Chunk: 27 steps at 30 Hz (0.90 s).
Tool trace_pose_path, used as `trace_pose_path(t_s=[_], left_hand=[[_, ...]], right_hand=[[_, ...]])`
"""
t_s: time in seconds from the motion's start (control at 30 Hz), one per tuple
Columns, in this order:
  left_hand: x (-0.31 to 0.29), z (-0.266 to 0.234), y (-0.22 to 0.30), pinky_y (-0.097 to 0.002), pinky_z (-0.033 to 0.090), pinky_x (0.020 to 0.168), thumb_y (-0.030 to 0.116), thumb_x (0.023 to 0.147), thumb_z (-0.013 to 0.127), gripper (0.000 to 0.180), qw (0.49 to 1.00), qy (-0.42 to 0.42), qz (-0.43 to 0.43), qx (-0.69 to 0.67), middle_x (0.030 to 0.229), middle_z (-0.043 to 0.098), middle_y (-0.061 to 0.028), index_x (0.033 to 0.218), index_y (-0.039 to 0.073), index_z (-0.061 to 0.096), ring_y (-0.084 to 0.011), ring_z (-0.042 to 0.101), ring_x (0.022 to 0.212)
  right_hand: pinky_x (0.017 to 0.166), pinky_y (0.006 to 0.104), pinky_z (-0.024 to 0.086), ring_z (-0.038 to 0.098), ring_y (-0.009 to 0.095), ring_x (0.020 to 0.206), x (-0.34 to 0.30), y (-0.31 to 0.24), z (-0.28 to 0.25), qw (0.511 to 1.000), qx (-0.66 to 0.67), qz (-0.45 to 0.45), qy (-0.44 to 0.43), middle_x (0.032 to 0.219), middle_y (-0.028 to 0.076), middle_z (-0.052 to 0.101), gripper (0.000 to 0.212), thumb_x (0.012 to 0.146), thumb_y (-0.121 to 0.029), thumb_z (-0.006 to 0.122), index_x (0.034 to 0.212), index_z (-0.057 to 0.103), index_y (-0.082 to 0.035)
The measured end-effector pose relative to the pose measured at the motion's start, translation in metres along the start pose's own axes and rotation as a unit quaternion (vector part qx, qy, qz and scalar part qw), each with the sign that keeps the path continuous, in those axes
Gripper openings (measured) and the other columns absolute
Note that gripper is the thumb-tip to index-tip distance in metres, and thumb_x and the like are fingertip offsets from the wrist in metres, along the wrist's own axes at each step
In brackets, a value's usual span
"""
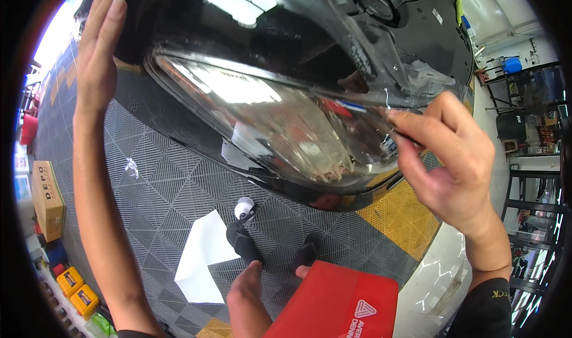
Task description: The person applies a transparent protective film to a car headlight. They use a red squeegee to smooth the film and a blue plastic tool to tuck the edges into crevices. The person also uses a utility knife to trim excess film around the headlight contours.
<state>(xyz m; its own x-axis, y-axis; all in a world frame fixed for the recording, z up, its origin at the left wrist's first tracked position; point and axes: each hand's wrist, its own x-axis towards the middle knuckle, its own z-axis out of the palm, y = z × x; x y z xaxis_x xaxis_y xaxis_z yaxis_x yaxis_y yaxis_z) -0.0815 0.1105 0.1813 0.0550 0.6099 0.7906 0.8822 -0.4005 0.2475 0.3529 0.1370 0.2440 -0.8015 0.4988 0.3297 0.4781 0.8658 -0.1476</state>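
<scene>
A clear car headlight (286,123) sits in the front of a black car (268,43), its lens bright with reflections. At the upper left my left hand (100,58) lies flat along the black bodywork, fingers stretched out and nothing held. My right hand (453,159) is closed in a pinch at the headlight's right end, by the gap along the body edge. What sits between the thumb and forefinger is thin and mostly hidden, so I cannot make it out. A thin white wisp stands just above those fingertips.
On the grey and yellow tiled floor (161,198) lie a white sheet (202,260), a white spray bottle (244,208) and a crumpled clear scrap (131,168). Something red and flat (333,302) hangs before me. A cardboard box (49,201) and yellow cases (83,299) stand left; shelving (533,201) stands right.
</scene>
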Motion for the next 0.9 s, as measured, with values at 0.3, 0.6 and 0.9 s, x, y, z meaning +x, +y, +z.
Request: trace_pose_path(t_s=[0.3, 0.6, 0.9], left_hand=[[0.003, 0.007, -0.001, -0.0531, 0.022, 0.131, 0.047, 0.107, 0.042, 0.061, 0.998, 0.022, 0.035, 0.041, 0.164, 0.048, -0.0126, 0.154, 0.011, 0.057, -0.0316, 0.033, 0.158], [0.004, 0.005, 0.004, -0.0540, 0.015, 0.132, 0.047, 0.105, 0.038, 0.065, 0.998, 0.008, 0.022, 0.063, 0.165, 0.047, -0.0129, 0.154, 0.007, 0.056, -0.0346, 0.026, 0.161], [-0.001, -0.001, -0.003, -0.0545, 0.015, 0.132, 0.049, 0.105, 0.036, 0.069, 0.998, -0.013, 0.021, 0.056, 0.165, 0.046, -0.0142, 0.155, 0.005, 0.053, -0.0341, 0.026, 0.161]], right_hand=[[0.051, 0.0307, 0.041, 0.053, 0.017, 0.058, 0.002, -0.004, -0.004, 1.000, 0.021, -0.010, -0.001, 0.076, 0.006, 0.051, 0.037, 0.069, 0.010, 0.079, 0.104, 0.078, 0.001], [0.050, 0.0299, 0.040, 0.052, 0.016, 0.056, 0.003, 0.014, 0.004, 0.999, 0.031, -0.032, 0.011, 0.076, 0.006, 0.052, 0.038, 0.068, 0.012, 0.078, 0.105, 0.078, 0.002], [0.051, 0.0299, 0.040, 0.053, 0.015, 0.057, -0.003, 0.024, 0.005, 0.999, 0.042, -0.019, 0.013, 0.076, 0.006, 0.053, 0.040, 0.067, 0.012, 0.078, 0.106, 0.079, 0.001]])
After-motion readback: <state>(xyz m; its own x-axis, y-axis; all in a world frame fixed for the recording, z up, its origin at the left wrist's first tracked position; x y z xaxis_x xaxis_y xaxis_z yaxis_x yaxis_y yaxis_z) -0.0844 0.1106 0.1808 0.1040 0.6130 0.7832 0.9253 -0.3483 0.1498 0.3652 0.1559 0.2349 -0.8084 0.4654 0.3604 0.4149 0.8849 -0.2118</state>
